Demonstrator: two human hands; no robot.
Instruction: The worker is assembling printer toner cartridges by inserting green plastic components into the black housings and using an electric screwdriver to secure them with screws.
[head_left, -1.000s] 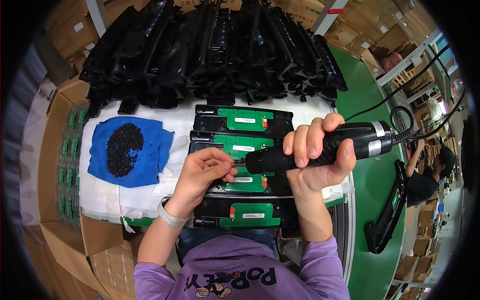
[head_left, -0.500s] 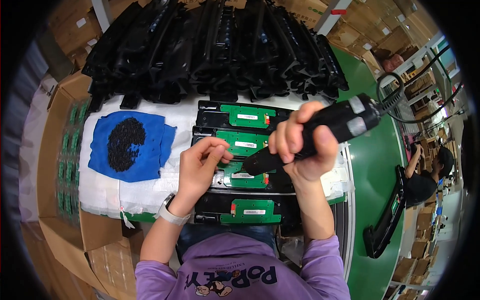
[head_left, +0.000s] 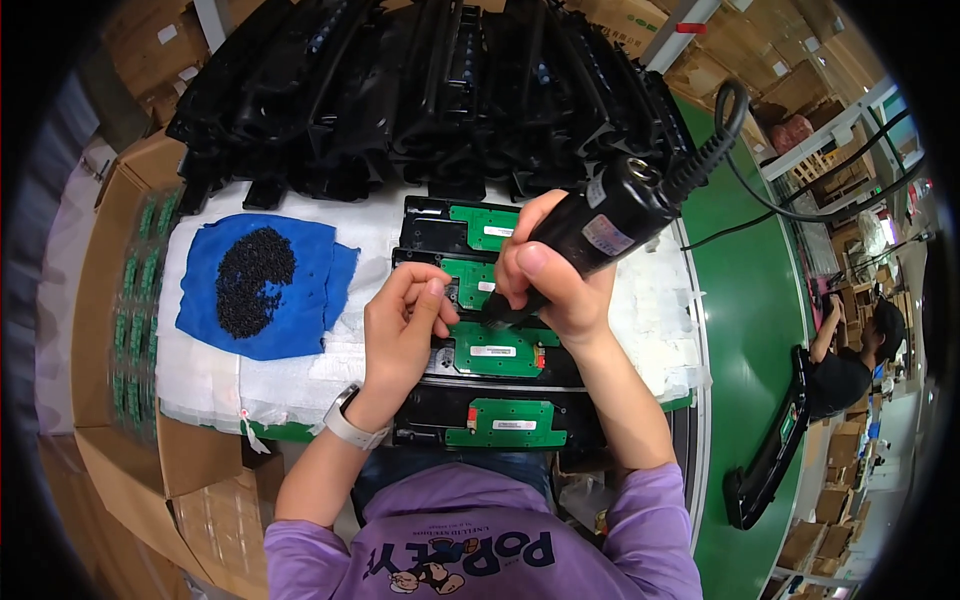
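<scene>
My right hand (head_left: 560, 283) grips a black electric screwdriver (head_left: 612, 212), its cord leading off to the upper right. The tool's nose points down between the second green circuit board (head_left: 466, 288) and the third board (head_left: 500, 351); whether its tip touches anything is hidden. Beside the boards' left ends is my left hand (head_left: 403, 318), fingers curled with thumb against fingertips; what they hold, if anything, does not show. Each board lies in a long black plastic housing (head_left: 420, 427). The far board (head_left: 490, 230) and nearest board (head_left: 513, 423) complete the row.
On the left, a blue cloth (head_left: 205, 300) bears a pile of small black screws (head_left: 250, 285). Black plastic housings (head_left: 400, 100) are stacked behind. A cardboard box (head_left: 200, 465) holds trayed circuit boards (head_left: 130, 340). At right, a person (head_left: 850, 370) works near another black housing (head_left: 775, 450).
The screwdriver has swung more upright, and my right hand has moved left with it. The tool's nose has shifted slightly away from me, off the third board. My left hand has barely moved.
</scene>
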